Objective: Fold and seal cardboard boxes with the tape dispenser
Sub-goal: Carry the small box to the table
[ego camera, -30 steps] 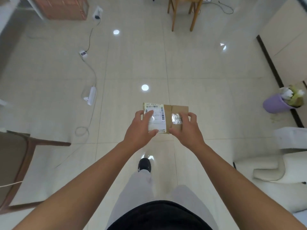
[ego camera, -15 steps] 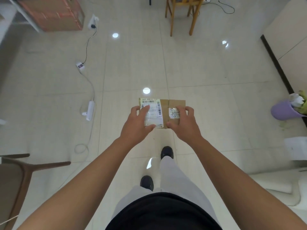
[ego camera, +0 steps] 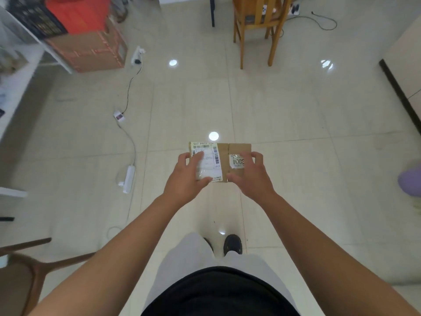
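Wooden chair (ego camera: 259, 21) at the far side; large printed carton (ego camera: 91, 53) far left; white power strip (ego camera: 128, 179) and cable on the tiled floor (ego camera: 296, 133); purple bin (ego camera: 410, 181) at the right edge

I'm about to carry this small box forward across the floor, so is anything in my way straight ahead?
Nothing visible straight ahead: both hands hold the cardboard box over bare floor tiles. The wooden chair stands farther on, slightly right; the power strip and cable lie left.

Home rm: tiled floor (ego camera: 284, 115), wooden chair (ego camera: 258, 23)
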`<state>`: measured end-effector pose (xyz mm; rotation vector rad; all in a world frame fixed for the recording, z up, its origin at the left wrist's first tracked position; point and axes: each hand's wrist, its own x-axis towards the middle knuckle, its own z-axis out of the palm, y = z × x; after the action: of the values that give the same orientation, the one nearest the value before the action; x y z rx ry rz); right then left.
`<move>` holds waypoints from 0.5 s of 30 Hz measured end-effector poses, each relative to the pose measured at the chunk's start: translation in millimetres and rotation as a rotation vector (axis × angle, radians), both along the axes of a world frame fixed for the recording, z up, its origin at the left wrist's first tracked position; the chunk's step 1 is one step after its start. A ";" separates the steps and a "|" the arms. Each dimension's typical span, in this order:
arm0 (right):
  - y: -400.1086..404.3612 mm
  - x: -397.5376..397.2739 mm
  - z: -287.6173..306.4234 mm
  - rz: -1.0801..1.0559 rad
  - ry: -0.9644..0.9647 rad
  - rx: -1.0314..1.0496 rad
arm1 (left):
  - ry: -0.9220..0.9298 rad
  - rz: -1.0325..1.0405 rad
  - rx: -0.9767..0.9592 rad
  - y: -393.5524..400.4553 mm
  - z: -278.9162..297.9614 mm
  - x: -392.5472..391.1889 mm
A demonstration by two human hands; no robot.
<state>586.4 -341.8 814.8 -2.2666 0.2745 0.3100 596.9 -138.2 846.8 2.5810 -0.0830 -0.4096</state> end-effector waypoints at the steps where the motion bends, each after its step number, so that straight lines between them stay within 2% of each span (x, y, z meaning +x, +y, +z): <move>1: -2.1 9.6 0.0 0.002 -0.005 0.004 | 0.000 -0.001 0.005 -2.5 1.0 10.5; 10: -12.4 97.4 -9.6 0.002 0.028 -0.008 | 0.043 -0.010 -0.021 -14.4 -12.7 104.6; 15: -1.0 172.6 -19.0 0.003 0.071 -0.039 | 0.072 0.002 -0.059 -1.9 -27.2 179.5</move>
<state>759.0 -342.8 795.8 -2.2977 0.3170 0.3899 776.4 -140.1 819.7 2.5055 -0.0656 -0.4921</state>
